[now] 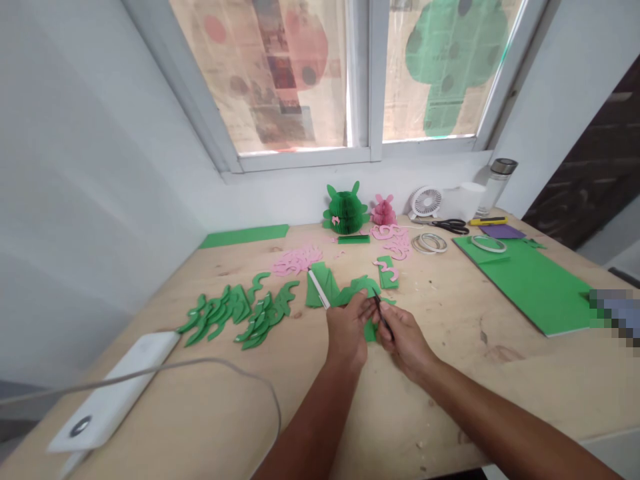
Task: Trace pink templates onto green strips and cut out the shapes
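Observation:
My left hand (347, 333) is closed on a piece of green paper (364, 285) near the middle of the table. In my right hand (407, 339) is a pair of black scissors (384, 319), their dark tip against the paper by my left fingers. Part of the paper is hidden behind both hands. Just beyond my left hand, a white pen (319, 288) lies across folded green paper (313, 293). Curved pink cutouts (393, 270) rest on another green piece (386, 280) behind my right hand.
Curved green cutouts (267, 317) and a white power bank (120, 387) with a grey cable (215, 361) lie left. Pink cutouts (297, 259) and paper figures (346, 213) are behind. To the right are tape rolls (431, 243), larger scissors (453, 226) and a green sheet (535, 287).

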### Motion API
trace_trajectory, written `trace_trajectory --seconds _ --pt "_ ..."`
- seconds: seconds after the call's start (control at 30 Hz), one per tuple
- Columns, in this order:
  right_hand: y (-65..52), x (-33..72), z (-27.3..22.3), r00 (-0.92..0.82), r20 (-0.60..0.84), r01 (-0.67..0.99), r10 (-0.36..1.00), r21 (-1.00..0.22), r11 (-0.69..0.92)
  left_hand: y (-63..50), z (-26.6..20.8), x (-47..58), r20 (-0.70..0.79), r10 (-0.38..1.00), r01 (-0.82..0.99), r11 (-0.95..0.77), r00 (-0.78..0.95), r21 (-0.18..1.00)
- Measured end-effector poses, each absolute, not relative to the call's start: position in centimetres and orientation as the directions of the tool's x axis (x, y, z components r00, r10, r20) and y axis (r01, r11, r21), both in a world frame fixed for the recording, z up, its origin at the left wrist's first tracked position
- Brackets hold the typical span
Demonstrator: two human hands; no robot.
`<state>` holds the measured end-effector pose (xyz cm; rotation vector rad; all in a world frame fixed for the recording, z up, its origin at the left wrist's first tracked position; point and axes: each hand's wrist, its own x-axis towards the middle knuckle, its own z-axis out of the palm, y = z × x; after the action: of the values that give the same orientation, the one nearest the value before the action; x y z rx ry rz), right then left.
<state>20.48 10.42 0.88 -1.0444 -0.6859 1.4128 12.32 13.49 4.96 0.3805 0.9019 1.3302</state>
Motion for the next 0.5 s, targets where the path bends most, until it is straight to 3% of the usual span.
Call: trace_trajectory --seconds 0.5 --pt "10.37 20.58 1.0 0.093 -0.195 -0.432 0.976 -0.891 -0.137 14.21 4.69 11.46 -0.309 0.951 -0.572 0.263 0.019 0.777"
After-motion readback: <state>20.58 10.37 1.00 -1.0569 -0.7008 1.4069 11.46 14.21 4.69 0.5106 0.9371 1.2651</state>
